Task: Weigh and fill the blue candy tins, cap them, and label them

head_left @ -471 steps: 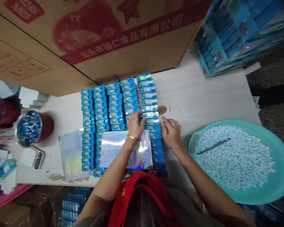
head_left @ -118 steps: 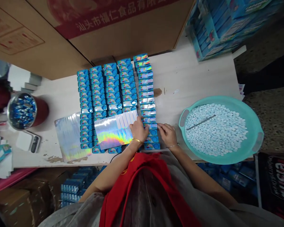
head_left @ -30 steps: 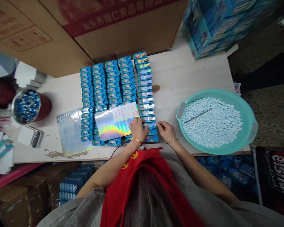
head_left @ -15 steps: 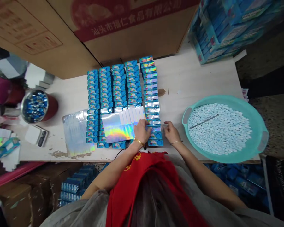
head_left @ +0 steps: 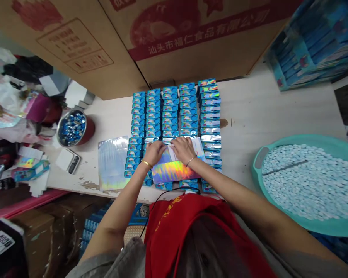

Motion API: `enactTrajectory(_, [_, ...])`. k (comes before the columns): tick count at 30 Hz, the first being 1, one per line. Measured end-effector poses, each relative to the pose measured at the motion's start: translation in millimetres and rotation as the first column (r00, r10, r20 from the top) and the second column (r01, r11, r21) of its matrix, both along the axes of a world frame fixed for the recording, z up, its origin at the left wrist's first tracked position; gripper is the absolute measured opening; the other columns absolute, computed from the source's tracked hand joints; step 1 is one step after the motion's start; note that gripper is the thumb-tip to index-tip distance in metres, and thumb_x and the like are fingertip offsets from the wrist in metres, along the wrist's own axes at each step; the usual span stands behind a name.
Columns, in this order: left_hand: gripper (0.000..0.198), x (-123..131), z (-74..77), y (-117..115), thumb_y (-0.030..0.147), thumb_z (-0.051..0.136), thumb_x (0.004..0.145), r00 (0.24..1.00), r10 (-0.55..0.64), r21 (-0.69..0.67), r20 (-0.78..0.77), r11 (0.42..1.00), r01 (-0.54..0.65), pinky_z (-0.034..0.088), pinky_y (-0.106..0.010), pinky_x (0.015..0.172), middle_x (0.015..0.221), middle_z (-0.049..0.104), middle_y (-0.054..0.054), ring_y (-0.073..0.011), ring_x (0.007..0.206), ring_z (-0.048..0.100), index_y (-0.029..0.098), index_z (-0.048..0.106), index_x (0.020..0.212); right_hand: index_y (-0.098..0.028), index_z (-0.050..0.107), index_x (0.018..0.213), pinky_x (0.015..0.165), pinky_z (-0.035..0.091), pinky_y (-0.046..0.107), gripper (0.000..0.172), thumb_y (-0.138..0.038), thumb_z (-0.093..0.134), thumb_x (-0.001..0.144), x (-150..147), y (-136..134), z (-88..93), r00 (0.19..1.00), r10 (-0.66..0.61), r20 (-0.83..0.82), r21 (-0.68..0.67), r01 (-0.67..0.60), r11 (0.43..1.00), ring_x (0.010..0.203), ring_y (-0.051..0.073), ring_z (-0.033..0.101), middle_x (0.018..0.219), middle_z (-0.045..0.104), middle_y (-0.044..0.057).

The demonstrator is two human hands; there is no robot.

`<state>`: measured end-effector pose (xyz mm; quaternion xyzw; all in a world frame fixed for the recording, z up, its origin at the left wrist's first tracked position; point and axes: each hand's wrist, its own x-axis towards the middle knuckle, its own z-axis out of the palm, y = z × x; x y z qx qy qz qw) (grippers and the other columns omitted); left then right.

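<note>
A shiny holographic sticker sheet (head_left: 178,172) with pale bare strips lies over the near part of the rows of small blue boxes (head_left: 170,114). My left hand (head_left: 154,151) is closed at the sheet's upper left, fingers curled onto it. Close beside it, my right hand (head_left: 184,150) bends its fingers at the upper edge, over the pale strips; its fingertips are partly hidden. Shiny strips lie across the boxes in the rightmost column (head_left: 210,123). A second silvery sheet (head_left: 112,164) lies flat to the left of the boxes.
A turquoise basin (head_left: 258,170) of pale blue tablets, with a thin dark stick on top, stands at the right. At the left are a metal pot (head_left: 89,129) of blue wrapped pieces and a white scale (head_left: 66,161). Large cartons (head_left: 191,67) line the back.
My right hand has moved left from beside the boxes onto the sheet. My left hand has shifted from the sheet's right part to its upper left. The view has swung left.
</note>
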<state>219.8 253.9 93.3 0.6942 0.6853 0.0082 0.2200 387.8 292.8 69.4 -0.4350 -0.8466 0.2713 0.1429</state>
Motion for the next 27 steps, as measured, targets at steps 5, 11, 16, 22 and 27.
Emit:
enactTrajectory(5, [0.028,5,-3.3,-9,0.029,0.039,0.092,0.994,-0.062,0.062,-0.085,0.996,0.067,0.028,-0.037,0.092,0.117,0.057,-0.008,-0.0231,0.11,0.047,0.028,0.058,0.111,-0.019,0.063,0.083,0.076,0.025,0.038,0.026,-0.03,0.04,0.091,-15,9,-12.6,0.999,-0.007,0.044,-0.078,0.01,0.997,0.088,0.025,0.051,0.088,0.067,0.008])
enactTrajectory(11, [0.028,15,-10.1,-23,0.023,0.037,0.091,0.996,-0.05,0.114,-0.078,0.992,0.059,0.026,-0.039,0.097,0.136,0.046,-0.004,-0.0231,0.123,0.037,0.027,0.057,0.11,-0.019,0.063,0.082,0.073,0.024,0.037,0.025,-0.028,0.042,0.091,-13,12,-18.8,0.997,-0.036,0.066,-0.097,0.042,0.994,0.086,0.024,0.053,0.09,0.068,0.008])
enactTrajectory(16, [0.015,34,15.5,-57,0.025,0.044,0.088,0.998,0.045,0.094,0.045,0.994,-0.049,0.031,-0.039,0.091,0.106,0.062,-0.008,-0.023,0.103,0.049,0.021,0.058,0.085,-0.017,0.064,0.084,0.077,0.026,0.039,0.028,-0.029,0.04,0.091,-16,12,-22.7,0.997,-0.054,0.058,-0.082,0.059,0.995,0.089,0.027,0.051,0.089,0.067,0.012])
enactTrajectory(22, [0.019,63,61.8,-73,0.035,0.06,0.078,0.502,0.478,0.017,0.721,0.712,-0.702,0.041,-0.028,0.074,0.076,0.056,-0.001,-0.0139,0.074,0.053,0.02,0.049,0.076,-0.018,0.059,0.108,0.092,0.032,0.04,0.043,-0.047,0.032,0.092,15,-7,13.2,0.931,-0.168,-0.324,-0.087,0.147,0.985,0.108,0.026,0.048,0.111,0.06,0.012])
enactTrajectory(27, [0.029,99,62.1,-62,0.034,0.072,0.064,0.037,0.503,-0.34,0.864,0.635,-0.693,0.039,-0.022,0.061,0.062,0.05,0.005,-0.0085,0.06,0.05,0.019,0.048,0.071,-0.02,0.061,0.093,0.08,0.043,0.036,0.05,-0.058,0.029,0.088,75,-62,42.9,0.778,-0.427,-0.461,-0.532,0.143,0.835,0.088,0.022,0.057,0.09,0.064,0.007])
